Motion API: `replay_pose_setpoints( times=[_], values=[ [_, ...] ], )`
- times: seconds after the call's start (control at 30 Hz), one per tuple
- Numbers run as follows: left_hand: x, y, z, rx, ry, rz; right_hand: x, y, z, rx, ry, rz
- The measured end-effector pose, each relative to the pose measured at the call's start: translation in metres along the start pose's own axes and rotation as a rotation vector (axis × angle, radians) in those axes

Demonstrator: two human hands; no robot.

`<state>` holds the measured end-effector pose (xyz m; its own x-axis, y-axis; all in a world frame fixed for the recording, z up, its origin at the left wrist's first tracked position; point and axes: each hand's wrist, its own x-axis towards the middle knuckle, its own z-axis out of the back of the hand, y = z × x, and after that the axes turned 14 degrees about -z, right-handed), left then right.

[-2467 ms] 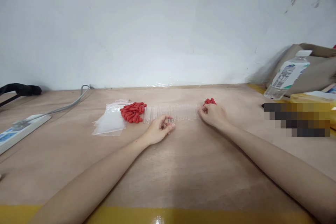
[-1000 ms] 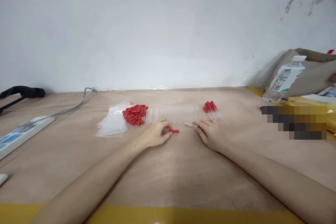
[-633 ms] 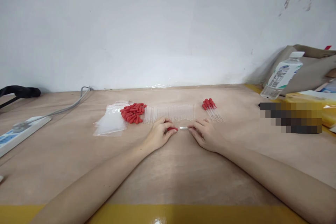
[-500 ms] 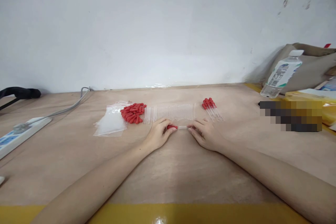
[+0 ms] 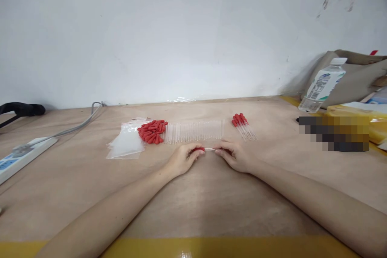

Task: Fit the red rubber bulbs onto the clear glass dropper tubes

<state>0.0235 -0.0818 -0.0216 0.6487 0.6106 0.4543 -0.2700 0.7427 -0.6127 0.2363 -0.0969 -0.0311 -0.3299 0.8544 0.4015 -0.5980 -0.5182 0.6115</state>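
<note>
My left hand [image 5: 184, 158] pinches a small red rubber bulb [image 5: 198, 149] just above the wooden table [image 5: 193, 205]. My right hand [image 5: 234, 155] pinches a thin clear glass tube [image 5: 210, 149], and the tube's end meets the bulb between the two hands. Behind the hands lies a row of clear glass tubes [image 5: 195, 131]. A heap of loose red bulbs [image 5: 152, 131] lies to the row's left. A small bunch of tubes with red bulbs fitted [image 5: 243, 126] lies to its right.
Clear plastic bags [image 5: 125, 144] lie left of the red heap. A white power strip [image 5: 21, 154] with a grey cable sits at the far left. At the right stand a tilted water bottle [image 5: 322, 84], a brown bag [image 5: 356, 74] and yellow packaging [image 5: 367, 113].
My right hand left the bunch of fitted tubes and took a single glass tube. My left hand picked up a red bulb. The hands then came together, bringing bulb and tube end to end.
</note>
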Motion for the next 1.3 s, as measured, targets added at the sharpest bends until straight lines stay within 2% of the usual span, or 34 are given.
replay_pose_setpoints(
  times=[0.2,0.27,0.4,0.47,0.7,0.93,1.3],
  values=[
    [-0.003,0.002,-0.002,0.037,0.02,-0.01,0.003,-0.002,0.001,0.044,0.128,-0.027],
    [-0.003,0.001,-0.002,0.065,0.026,-0.009,0.002,-0.002,0.0,-0.053,0.09,-0.019],
    [-0.002,0.0,-0.002,0.152,0.008,-0.027,-0.002,-0.001,-0.005,-0.324,-0.084,0.054],
    [-0.002,0.0,-0.001,0.142,0.004,-0.035,-0.003,-0.001,-0.006,-0.341,-0.112,0.096],
    [0.001,0.006,0.001,0.011,-0.023,0.036,0.0,-0.002,0.0,-0.245,-0.109,0.073],
    [0.002,0.008,-0.003,-0.176,-0.096,0.093,0.002,-0.001,-0.005,-0.203,-0.14,0.16],
    [0.0,0.007,-0.002,-0.045,-0.064,0.046,0.003,-0.002,-0.015,-0.352,-0.094,0.12]
  ],
)
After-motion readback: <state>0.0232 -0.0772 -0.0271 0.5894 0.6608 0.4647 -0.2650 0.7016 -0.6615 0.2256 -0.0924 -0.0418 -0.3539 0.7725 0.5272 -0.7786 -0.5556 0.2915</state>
